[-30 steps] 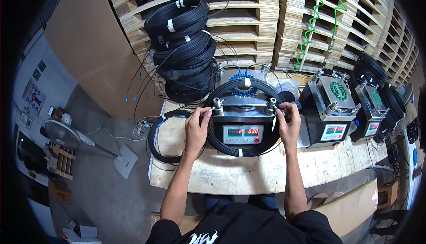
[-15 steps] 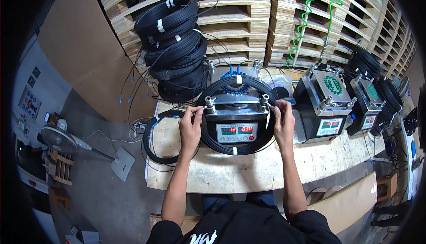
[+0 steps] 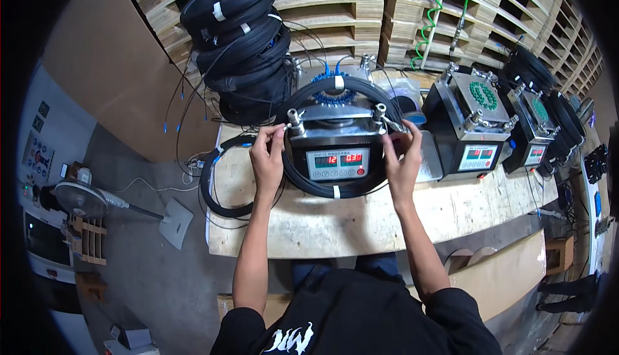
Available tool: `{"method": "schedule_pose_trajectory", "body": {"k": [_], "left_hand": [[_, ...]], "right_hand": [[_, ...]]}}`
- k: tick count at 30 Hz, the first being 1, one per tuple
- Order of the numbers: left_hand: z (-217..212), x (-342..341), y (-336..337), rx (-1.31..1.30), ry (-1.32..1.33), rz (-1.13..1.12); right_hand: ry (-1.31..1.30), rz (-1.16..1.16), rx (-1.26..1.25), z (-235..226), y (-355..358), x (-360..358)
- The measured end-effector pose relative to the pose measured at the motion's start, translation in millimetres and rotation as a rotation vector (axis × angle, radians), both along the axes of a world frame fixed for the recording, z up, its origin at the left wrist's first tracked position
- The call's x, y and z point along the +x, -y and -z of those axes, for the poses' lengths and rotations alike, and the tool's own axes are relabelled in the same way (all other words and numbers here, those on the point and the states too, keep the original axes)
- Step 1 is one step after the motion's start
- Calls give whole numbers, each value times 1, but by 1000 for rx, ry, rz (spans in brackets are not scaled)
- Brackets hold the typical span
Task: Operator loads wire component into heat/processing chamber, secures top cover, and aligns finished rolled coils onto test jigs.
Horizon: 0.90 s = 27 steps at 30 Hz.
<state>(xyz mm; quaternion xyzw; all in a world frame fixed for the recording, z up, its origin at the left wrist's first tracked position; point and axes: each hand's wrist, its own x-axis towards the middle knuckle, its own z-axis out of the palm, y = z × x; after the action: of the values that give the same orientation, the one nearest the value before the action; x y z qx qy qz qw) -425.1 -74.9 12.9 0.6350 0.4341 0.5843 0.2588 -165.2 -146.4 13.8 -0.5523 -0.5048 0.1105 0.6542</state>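
Observation:
A black polishing machine (image 3: pixel 338 163) with a lit red display stands before me, its round top fixture ringed with blue connectors (image 3: pixel 332 97). A coil of black cable (image 3: pixel 336 192), bound with white tape, hangs around its front. At the machine's front left metal post (image 3: pixel 295 120), my left hand (image 3: pixel 266 158) pinches a small clamp lever between thumb and fingertips. My right hand (image 3: pixel 403 156) holds the matching lever at the front right post (image 3: pixel 380 116), its thumb low and index finger raised. The lever ends are partly hidden by the fingers.
A tall stack of black cable coils (image 3: pixel 242 52) stands behind at left, and another loose coil (image 3: pixel 207 184) lies on the wooden table (image 3: pixel 303 236). Two similar machines with green connectors (image 3: pixel 482 96) stand at right. Pallets (image 3: pixel 335 7) rise behind; a fan (image 3: pixel 80 198) stands left.
The view has shifted, so the bench sits higher in the picture. My right hand's thumb and index finger have spread further apart near the right post. My left hand still pinches its lever.

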Motion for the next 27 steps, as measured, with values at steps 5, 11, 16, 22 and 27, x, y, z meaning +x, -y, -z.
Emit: {"method": "schedule_pose_trajectory", "body": {"k": [5,11,16,22,27], "left_hand": [[2,5,1,-14,52,10],[6,7,2,-3,89,13],[12,8,0,24,113,10],[6,8,1,38,148,-3],[6,8,11,293,-158,-208]], "right_hand": [[644,124,-317,38,31,-32],[773,194,-377,52,30,-36],[718,229,-470,51,27,-42],[676,210,-461,50,27,-45],[483,132,-243,55,37,-34]]}}
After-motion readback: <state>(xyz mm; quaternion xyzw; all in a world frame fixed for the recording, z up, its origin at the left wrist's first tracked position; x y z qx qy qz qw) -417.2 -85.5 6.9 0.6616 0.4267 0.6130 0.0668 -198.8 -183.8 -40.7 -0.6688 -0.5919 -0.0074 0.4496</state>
